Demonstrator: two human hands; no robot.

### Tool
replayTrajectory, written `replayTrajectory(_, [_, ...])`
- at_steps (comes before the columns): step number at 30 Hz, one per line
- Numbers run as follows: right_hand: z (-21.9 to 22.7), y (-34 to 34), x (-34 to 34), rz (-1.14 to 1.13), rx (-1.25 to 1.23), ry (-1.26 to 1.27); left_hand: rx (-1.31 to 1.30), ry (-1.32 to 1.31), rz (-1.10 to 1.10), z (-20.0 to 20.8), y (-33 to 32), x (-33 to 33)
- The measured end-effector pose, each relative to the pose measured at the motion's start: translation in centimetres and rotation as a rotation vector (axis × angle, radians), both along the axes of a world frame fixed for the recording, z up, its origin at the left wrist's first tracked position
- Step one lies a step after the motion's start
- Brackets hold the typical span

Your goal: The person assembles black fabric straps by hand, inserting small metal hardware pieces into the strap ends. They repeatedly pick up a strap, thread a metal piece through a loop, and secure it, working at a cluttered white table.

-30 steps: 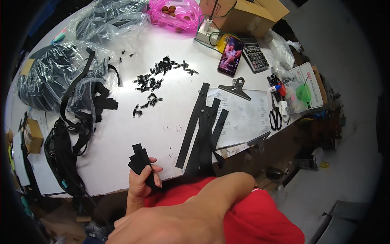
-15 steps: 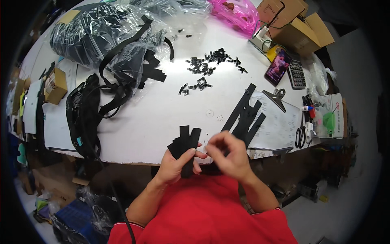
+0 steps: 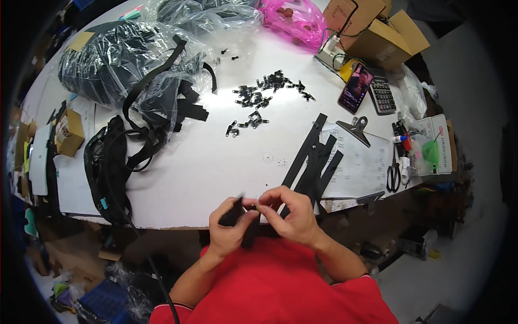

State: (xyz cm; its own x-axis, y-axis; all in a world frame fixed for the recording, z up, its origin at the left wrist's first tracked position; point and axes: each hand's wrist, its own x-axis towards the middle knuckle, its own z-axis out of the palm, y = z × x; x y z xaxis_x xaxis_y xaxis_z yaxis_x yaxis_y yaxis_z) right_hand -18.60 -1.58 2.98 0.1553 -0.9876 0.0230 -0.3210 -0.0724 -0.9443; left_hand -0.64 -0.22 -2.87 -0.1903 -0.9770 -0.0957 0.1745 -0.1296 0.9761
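Note:
At the table's front edge, my left hand (image 3: 229,229) is closed around short black zipper strips (image 3: 232,215), which now point partly downward between its fingers. My right hand (image 3: 294,217) meets it fingertip to fingertip. Its thumb and forefinger pinch at the strips' end, where a tiny dark piece is too small to name. Just beyond the right hand lie longer black zipper strips (image 3: 305,164), fanned out and partly over a printed sheet (image 3: 356,162). Farther off, a loose pile of small black zipper sliders (image 3: 275,81) is spread on the white table, with a smaller group (image 3: 253,120) nearer.
Plastic-wrapped black goods (image 3: 108,59) and a black strapped bag (image 3: 105,167) occupy the left. On the right are a bulldog clip (image 3: 356,128), a propped phone (image 3: 356,89), a calculator (image 3: 382,97), scissors (image 3: 394,177) and an open carton (image 3: 388,46). A pink bag (image 3: 297,27) sits at the back.
My right hand has come left to meet the left hand. The strips in my left hand, which stood fanned upward, have tipped over. The whole view has shifted slightly.

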Motion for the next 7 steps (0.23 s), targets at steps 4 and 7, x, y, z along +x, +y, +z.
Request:
replayTrajectory(4, [-1.9, 1.5, 0.7, -0.116, 0.301, -0.395, -0.381, -0.191, 0.143, -0.3, -0.5, -0.5])
replayTrajectory(7, [-2.9, 1.1, 0.7, -0.179, 0.637, -0.712, -0.489, -0.340, 0.176, -1.5, -0.5, -0.7])
